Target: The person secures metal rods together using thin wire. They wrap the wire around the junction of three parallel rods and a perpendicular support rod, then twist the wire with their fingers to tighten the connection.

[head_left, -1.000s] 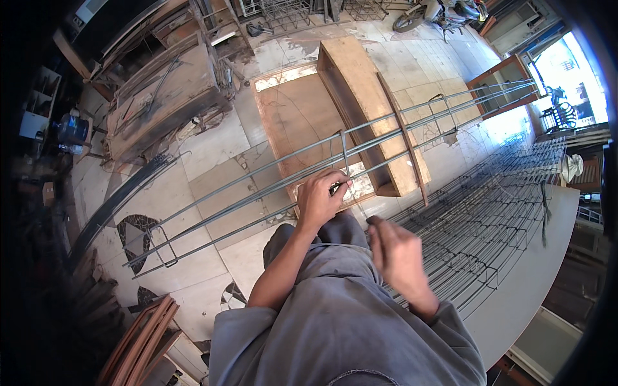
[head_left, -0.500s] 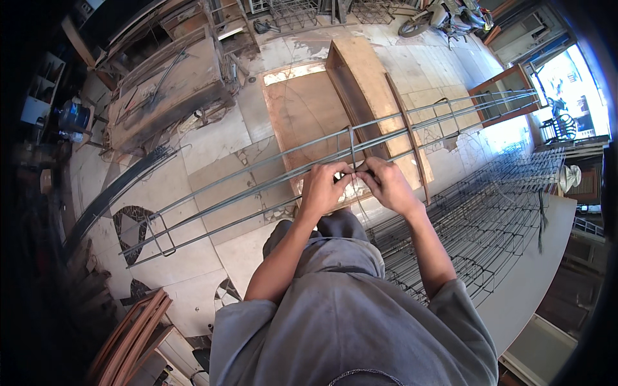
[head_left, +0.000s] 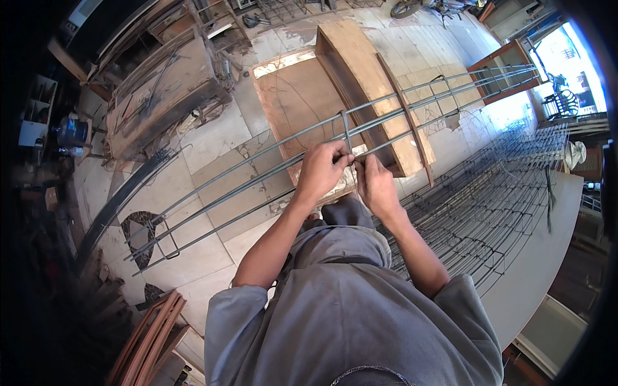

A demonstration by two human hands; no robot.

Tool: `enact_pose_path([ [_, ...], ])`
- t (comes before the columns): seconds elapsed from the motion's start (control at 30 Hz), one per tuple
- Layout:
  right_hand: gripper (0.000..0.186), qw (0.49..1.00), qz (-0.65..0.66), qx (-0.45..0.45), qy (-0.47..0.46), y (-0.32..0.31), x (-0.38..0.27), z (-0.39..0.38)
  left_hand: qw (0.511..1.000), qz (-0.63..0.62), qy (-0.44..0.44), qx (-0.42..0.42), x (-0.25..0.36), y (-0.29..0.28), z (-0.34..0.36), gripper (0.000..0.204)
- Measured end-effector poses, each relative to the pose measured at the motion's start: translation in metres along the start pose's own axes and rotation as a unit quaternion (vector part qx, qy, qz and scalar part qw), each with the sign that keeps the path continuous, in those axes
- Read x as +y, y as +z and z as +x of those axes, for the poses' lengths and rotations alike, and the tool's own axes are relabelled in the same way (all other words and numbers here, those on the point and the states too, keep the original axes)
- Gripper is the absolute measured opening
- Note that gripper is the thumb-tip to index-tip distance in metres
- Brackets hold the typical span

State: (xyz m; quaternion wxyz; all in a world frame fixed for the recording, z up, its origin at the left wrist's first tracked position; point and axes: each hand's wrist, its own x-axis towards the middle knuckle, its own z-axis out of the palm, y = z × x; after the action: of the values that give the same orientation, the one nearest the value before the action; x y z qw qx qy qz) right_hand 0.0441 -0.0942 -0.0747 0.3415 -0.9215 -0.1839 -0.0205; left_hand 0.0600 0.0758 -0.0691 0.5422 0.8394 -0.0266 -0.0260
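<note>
Long steel bars (head_left: 225, 199) run across in front of me with several square stirrups around them. My left hand (head_left: 322, 168) is closed in a pinch at the lower corner of the middle stirrup (head_left: 346, 128), by the nearest bar. What its fingertips hold is hidden. Just to the right, my right hand (head_left: 378, 186) is also closed, thumb against fingers, at a small gap from the left fingertips. A thin strand like tie wire seems to be in its pinch, too fine to see clearly.
The bars lie over an open wooden box (head_left: 360, 77) with a dark flat bar (head_left: 405, 119) on it. A large pile of wire cages (head_left: 470, 212) stands at the right. Dark strips (head_left: 122, 193) lie left, near a low wooden bench (head_left: 161, 96).
My right hand has lowered slightly and turned more upright, its fingertips now apart from the left ones. The left hand stays at the stirrup corner. The whole view has shifted a little.
</note>
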Motion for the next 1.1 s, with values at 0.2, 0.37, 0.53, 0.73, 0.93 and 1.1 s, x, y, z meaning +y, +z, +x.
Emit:
enact_pose_path([
  [0.2,0.012,0.987,0.071,0.120,0.080,0.036,-0.017,-0.016,0.993,0.089,0.059,-0.046,0.017,-0.006,0.008,0.010],
  [0.37,0.031,0.950,0.243,0.124,0.152,0.045,-0.053,-0.030,0.981,0.119,0.071,-0.136,0.030,-0.015,0.023,0.008],
  [0.53,0.067,0.707,0.616,0.011,0.348,0.027,-0.103,-0.027,0.969,0.155,0.039,-0.187,0.038,-0.019,0.033,0.008],
  [0.73,0.073,0.524,0.800,-0.052,0.288,0.027,-0.091,-0.023,0.951,0.189,0.078,-0.234,0.046,-0.031,0.045,0.011],
  [0.93,0.043,0.783,0.571,-0.130,0.211,0.012,-0.048,-0.053,0.917,0.267,0.141,-0.262,0.037,-0.032,0.046,0.016],
  [1.1,0.024,0.895,0.382,0.020,0.230,-0.039,0.000,-0.067,0.893,0.322,0.170,-0.266,0.034,-0.030,0.039,0.017],
])
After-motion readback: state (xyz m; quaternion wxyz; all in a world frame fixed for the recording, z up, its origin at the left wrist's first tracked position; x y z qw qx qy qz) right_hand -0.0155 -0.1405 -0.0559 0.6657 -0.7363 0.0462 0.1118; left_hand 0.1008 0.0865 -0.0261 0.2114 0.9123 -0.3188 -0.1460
